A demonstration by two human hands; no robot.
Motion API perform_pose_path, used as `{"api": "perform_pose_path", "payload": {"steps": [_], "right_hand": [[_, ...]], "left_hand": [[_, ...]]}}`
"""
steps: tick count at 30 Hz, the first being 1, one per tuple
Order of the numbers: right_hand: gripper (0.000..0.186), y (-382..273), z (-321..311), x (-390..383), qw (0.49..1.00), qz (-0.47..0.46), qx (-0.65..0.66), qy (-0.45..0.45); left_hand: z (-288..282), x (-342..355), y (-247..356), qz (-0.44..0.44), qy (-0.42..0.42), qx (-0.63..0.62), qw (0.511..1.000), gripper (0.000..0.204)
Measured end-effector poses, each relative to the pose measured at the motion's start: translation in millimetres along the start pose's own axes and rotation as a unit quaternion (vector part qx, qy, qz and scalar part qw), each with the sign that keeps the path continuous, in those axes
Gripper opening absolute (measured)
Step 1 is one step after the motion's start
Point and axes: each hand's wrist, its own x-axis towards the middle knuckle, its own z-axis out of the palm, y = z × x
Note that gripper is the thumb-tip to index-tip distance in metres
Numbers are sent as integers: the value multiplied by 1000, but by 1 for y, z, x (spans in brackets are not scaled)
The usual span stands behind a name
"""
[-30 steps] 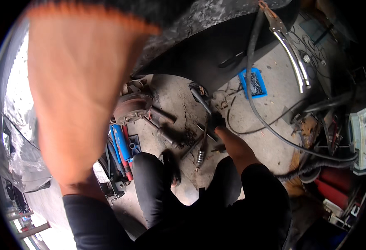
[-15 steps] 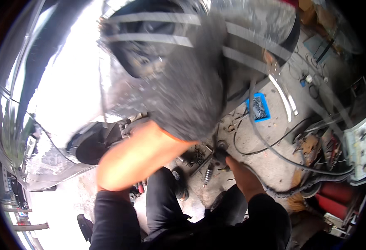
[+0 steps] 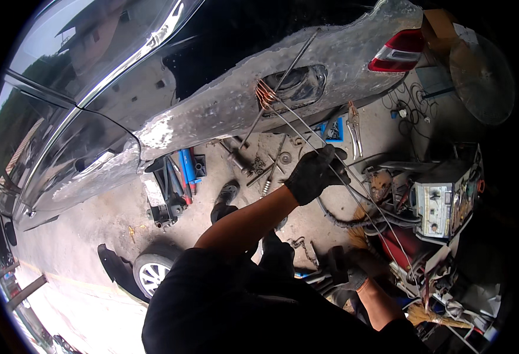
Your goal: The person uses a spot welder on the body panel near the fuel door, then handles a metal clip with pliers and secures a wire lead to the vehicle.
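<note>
My left hand (image 3: 313,178), in a black work glove, reaches across to the right with its fingers curled round long thin metal rods (image 3: 362,206). Toward the car, these rods run up to a copper-coloured hook claw (image 3: 265,94), beside a dark oval opening (image 3: 298,85) in the sanded car panel (image 3: 212,118). A straight dark bar (image 3: 298,56) crosses near the claw. Lower right, my right hand (image 3: 348,276), also gloved, hovers over dark clutter by my leg. Its fingers blend into the dark there, so whether it holds anything is unclear.
Locking pliers (image 3: 354,127) hang by the car's lower edge, near a blue tray (image 3: 333,131). A white-faced machine (image 3: 433,209) with thick cables stands at right. A wheel (image 3: 153,272), a spring shock absorber (image 3: 266,187) and loose tools lie on the floor.
My left hand has come down from close in front of the view toward the right. The right hand has drawn back from the floor parts. The view has shifted, showing more of the car.
</note>
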Motion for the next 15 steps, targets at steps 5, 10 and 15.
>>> {"api": "perform_pose_path", "payload": {"steps": [5, 10, 15], "right_hand": [[41, -84, -56, 11, 772, 172, 587, -174], [51, -120, -136, 58, 383, 249, 765, -454], [60, -76, -193, 84, 395, 367, 749, -385]], "left_hand": [[0, -7, 5, -42, -44, -33, 998, 42], [-4, -26, 1, -144, -65, -35, 987, 41], [-20, -38, -24, -165, -89, -13, 982, 36]]}}
